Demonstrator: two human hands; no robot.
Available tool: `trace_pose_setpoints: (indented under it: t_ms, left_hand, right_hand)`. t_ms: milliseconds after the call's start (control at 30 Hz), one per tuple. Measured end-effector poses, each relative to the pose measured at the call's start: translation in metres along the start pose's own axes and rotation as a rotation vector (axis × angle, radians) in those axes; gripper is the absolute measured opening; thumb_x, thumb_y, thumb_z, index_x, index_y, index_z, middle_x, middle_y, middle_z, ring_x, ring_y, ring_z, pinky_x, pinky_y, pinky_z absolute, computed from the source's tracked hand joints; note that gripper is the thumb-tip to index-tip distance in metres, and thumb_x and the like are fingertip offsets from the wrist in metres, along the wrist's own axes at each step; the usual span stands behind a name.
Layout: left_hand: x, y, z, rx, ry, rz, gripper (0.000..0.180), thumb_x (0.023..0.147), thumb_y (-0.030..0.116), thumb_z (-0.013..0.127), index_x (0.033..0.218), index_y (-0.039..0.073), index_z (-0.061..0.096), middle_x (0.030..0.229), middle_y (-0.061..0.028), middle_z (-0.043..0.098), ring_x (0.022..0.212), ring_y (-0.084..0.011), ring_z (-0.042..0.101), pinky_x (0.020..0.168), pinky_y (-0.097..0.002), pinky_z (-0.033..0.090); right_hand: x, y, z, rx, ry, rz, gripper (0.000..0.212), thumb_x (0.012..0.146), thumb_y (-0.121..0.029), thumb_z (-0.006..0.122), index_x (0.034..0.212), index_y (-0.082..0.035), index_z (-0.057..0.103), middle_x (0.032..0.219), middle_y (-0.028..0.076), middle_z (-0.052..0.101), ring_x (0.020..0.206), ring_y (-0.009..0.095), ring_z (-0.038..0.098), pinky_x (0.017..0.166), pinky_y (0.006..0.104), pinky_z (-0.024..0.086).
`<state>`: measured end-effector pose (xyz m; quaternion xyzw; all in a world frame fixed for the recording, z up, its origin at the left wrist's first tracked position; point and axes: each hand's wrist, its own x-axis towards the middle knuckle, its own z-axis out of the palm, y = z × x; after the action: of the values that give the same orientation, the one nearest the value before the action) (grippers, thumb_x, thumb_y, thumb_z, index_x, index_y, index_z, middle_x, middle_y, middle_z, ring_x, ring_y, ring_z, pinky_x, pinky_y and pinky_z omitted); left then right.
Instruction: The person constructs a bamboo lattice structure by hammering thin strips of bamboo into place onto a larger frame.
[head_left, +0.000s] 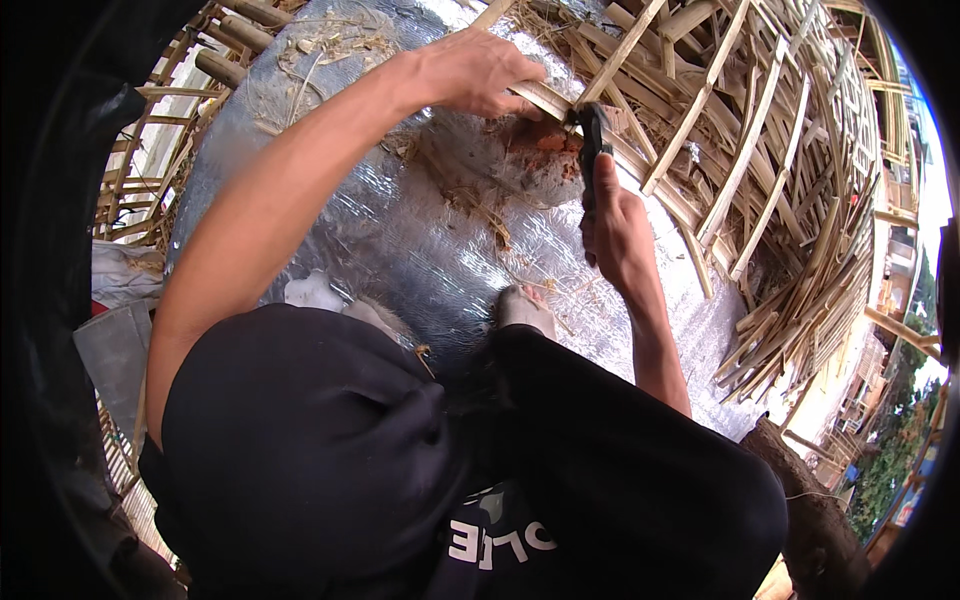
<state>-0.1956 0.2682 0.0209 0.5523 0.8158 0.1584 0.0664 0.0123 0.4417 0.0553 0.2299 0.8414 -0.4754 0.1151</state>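
My left hand (478,74) is closed on a split bamboo strip (543,98), which slants down to the right past a reddish brick (555,138). In my right hand (622,228) is a hammer (591,135) with a black handle, its thumb laid along the grip. The hammer's head is at the strip, just right of my left fingers; whether it touches cannot be made out. Beneath the strip, the brick rests on a rough grey lump (535,178). My bare foot (525,308) is on the silvery sheet (400,250) below.
A large pile of split bamboo strips (790,190) fills the right side. Dry shavings (345,45) are scattered over the sheet. Bamboo poles (222,68) stand at the far left, beside a grey block (115,355). A thick log (810,500) is at the lower right.
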Motion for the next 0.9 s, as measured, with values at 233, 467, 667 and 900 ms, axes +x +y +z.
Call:
trace_pose_setpoints:
  t_ms: [233,467,667,900]
  left_hand:
    - [0.009,0.01,-0.013,-0.068,-0.168,-0.14,0.041,0.094,0.043,0.067,0.085,0.006,0.053,0.064,-0.0125,0.058,0.066,-0.0307,0.064,0.069,-0.0474,0.052]
    - [-0.003,-0.02,0.017,0.047,0.189,0.085,0.044,0.096,0.044,0.064,0.08,0.007,0.047,0.057,-0.0063,0.049,0.056,-0.0236,0.054,0.062,-0.0435,0.05]
    - [0.002,-0.001,-0.007,-0.046,-0.08,-0.014,0.045,0.097,0.04,0.064,0.075,0.01,0.039,0.054,0.0007,0.037,0.05,-0.02,0.042,0.056,-0.0402,0.046]
    - [0.0,0.003,-0.012,-0.003,-0.175,-0.086,0.043,0.094,0.038,0.067,0.076,0.012,0.039,0.058,0.0008,0.035,0.052,-0.0176,0.037,0.055,-0.0357,0.044]
  right_hand:
    - [-0.036,-0.028,-0.017,0.406,0.308,-0.378,0.069,0.1,-0.069,0.032,0.078,-0.006,0.05,0.055,-0.003,0.044,0.041,0.006,0.041,0.037,0.0217,0.03]
    - [-0.015,-0.025,-0.025,0.173,0.15,-0.128,0.067,0.101,-0.069,0.033,0.073,-0.009,0.049,0.048,-0.003,0.04,0.037,0.009,0.039,0.035,0.027,0.034]
    - [-0.011,0.0,0.001,0.143,0.226,-0.268,0.072,0.099,-0.073,0.031,0.068,-0.01,0.046,0.05,-0.002,0.042,0.04,0.009,0.04,0.037,0.0274,0.031]
    - [-0.044,-0.048,-0.03,0.313,0.358,-0.295,0.065,0.104,-0.064,0.03,0.077,-0.009,0.05,0.051,-0.003,0.042,0.038,0.006,0.037,0.036,0.0222,0.026]
